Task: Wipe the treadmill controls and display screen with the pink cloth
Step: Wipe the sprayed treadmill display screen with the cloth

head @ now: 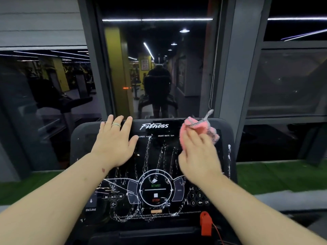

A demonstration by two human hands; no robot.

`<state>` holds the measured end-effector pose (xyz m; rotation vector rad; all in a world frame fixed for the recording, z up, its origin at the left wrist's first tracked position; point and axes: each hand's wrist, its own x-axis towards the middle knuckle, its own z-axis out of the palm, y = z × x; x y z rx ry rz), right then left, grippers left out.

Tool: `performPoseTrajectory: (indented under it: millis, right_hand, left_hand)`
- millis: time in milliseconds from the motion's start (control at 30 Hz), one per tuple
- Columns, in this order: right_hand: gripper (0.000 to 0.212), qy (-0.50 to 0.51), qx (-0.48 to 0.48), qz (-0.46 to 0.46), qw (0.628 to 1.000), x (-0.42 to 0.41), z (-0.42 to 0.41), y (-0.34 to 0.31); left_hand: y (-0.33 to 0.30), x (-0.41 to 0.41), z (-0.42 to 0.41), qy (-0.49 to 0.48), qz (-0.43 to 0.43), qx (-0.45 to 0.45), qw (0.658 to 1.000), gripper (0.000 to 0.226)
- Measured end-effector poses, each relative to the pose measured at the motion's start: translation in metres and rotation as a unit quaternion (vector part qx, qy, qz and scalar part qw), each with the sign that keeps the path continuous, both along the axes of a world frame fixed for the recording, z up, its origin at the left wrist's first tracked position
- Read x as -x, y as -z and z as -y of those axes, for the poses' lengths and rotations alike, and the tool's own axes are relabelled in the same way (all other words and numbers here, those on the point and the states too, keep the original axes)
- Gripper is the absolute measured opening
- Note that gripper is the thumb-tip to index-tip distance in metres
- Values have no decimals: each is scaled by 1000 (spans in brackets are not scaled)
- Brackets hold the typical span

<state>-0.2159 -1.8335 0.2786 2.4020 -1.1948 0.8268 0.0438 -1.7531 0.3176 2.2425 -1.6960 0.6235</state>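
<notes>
Now right hand [199,156] presses fuzzy pink cloth [196,129] on glossy console [159,156].

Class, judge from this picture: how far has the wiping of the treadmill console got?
Done: little that shows. In hand: the right hand presses the pink cloth on the display's upper right, while the left hand rests flat at upper left. Left: white streaks cover the display and controls.

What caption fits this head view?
Right hand wipes treadmill console with pink cloth; left hand rests flat.
</notes>
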Motion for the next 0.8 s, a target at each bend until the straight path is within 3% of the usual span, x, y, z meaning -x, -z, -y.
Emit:
performPoseTrajectory:
  millis: [100, 167, 267, 367, 467, 533, 600, 667, 800]
  right_hand:
    - [60, -48, -13, -72, 996, -8, -7, 11]
    - [53, -29, -6, -21, 999, 12, 4, 6]
    - [60, 27, -32, 60, 997, 32, 16, 0]
    - [73, -3, -47, -38, 998, 7, 9, 3]
    - [68, -82, -27, -105, 991, -6, 1, 10]
    - [58, -84, -6, -76, 994, 10, 6, 3]
    - [52, -39, 7, 17, 999, 28, 18, -1]
    - [54, -18, -36, 88, 995, 30, 22, -3]
    - [66, -81, -35, 8, 996, -3, 18, 9]
  left_hand:
    - [0, 3, 1, -8, -8, 1, 1000, 72]
    - [0, 3, 0, -2, -1, -6, 1000, 72]
    - [1, 2, -1, -1, 15, -9, 1000, 71]
    - [-1, 4, 1, -10, 17, -11, 1000, 71]
    - [0, 3, 0, -17, 22, -15, 999, 72]
    - [0, 3, 0, -14, 22, -17, 1000, 72]
    - [0, 3, 1, -11, 22, -16, 1000, 73]
    - [0, 4, 2, -18, 24, -19, 999, 74]
    - [2, 4, 2, -22, 28, -19, 999, 75]
